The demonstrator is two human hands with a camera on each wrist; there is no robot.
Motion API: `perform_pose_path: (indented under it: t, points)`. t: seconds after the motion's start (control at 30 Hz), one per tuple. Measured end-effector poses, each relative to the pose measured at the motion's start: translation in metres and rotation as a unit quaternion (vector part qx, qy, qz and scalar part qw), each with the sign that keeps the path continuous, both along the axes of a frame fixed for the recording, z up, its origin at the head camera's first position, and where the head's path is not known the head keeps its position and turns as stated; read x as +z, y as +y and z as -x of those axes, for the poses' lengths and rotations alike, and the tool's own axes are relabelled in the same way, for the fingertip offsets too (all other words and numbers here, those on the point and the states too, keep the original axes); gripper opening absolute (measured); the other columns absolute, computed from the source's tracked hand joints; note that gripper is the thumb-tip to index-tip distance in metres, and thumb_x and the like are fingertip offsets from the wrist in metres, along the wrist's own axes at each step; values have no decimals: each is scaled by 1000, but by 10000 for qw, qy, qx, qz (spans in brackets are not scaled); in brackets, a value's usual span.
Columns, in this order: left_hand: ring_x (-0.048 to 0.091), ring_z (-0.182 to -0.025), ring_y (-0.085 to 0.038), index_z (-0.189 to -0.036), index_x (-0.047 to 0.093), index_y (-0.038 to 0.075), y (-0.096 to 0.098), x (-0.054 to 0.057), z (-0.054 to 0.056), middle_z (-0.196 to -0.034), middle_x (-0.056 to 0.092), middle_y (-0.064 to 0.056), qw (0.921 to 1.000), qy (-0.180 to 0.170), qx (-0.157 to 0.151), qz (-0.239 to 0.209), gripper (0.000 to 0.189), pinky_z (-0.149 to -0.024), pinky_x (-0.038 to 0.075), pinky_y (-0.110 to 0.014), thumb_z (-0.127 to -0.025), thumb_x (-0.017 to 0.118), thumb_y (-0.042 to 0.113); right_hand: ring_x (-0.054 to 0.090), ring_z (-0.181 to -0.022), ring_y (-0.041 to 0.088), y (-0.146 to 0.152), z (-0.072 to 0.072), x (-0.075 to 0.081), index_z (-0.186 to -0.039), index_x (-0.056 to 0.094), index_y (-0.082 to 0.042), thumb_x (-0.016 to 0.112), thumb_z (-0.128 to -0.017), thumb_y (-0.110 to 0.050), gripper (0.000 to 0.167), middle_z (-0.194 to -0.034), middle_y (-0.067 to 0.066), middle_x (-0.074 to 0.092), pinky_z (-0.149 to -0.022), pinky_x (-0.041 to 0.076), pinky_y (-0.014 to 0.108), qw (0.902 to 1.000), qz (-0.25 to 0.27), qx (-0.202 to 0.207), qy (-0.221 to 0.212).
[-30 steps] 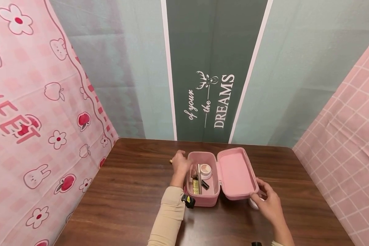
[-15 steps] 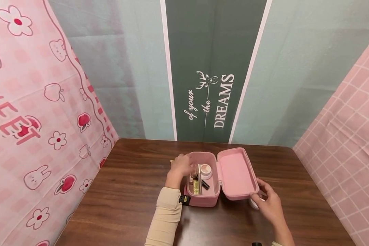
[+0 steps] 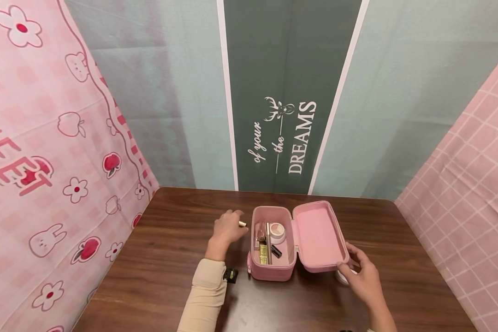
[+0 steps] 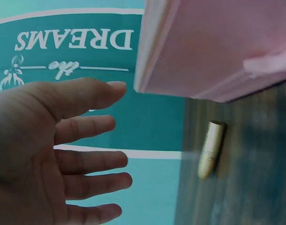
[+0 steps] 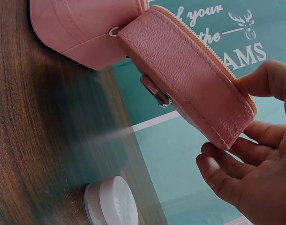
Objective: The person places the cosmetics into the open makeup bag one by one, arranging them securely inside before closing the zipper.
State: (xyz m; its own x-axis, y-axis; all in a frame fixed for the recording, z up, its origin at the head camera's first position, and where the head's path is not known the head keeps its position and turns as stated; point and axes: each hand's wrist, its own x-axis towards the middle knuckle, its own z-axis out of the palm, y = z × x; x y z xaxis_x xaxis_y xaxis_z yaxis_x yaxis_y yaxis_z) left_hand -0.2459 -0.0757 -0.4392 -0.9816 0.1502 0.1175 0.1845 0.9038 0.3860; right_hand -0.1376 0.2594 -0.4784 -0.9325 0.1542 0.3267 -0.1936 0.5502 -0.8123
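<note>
The left hand, fingers spread wide, is near a gold tube left of the case; the right hand pinches the lid.

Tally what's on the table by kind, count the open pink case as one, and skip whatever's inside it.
Pink cosmetic case: 1
Gold cosmetic tube: 1
Round white-lidded jar: 1
Total: 3

Pink case, gold tube, brown-grained table, pink gridded cloth
</note>
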Motion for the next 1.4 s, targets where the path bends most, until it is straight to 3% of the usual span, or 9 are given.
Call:
perform_pose_path:
  t: [0.5,0.93,1.17,1.27,1.4]
  points:
    - [60,-89,-33,-110,64,6,-22,-43,13,-100,60,-14,9986,-49,461,251,42,-71,44,-52,-77,74,29,50,-92,-9,0,0,-4,-122,50,10,65,-77,6,48,-117,27,55,-74,44,10,10000,61,23,-13]
    - [60,-89,-33,-112,62,4,-27,-70,29,-99,60,-14,9986,21,516,-95,41,-70,46,-51,-79,73,26,51,-92,-6,0,2,-3,-122,50,10,66,-78,5,48,-115,27,56,-74,43,9,10000,30,44,28]
    - [60,-89,-35,-112,60,1,-25,-75,37,-97,60,-15,9967,125,593,-532,43,-71,47,-50,-78,73,24,53,-91,-2,0,0,-2,-123,50,10,67,-78,4,48,-116,28,56,-72,43,9,10000,52,0,-69]
    - [60,-87,-34,-112,60,-1,-20,-77,41,-95,60,-15,9917,55,826,-980,41,-73,47,-48,-79,72,22,56,-90,1,0,0,-1,-123,51,9,67,-78,4,48,-116,28,56,-71,44,10,9999,52,-26,-85]
    - [59,-88,-35,-113,58,-2,-10,-83,46,-96,61,-17,9777,-76,1488,-1481,42,-75,47,-47,-80,72,22,56,-90,1,1,1,-3,-123,51,9,66,-78,5,48,-115,27,56,-71,44,10,10000,68,-18,-49]
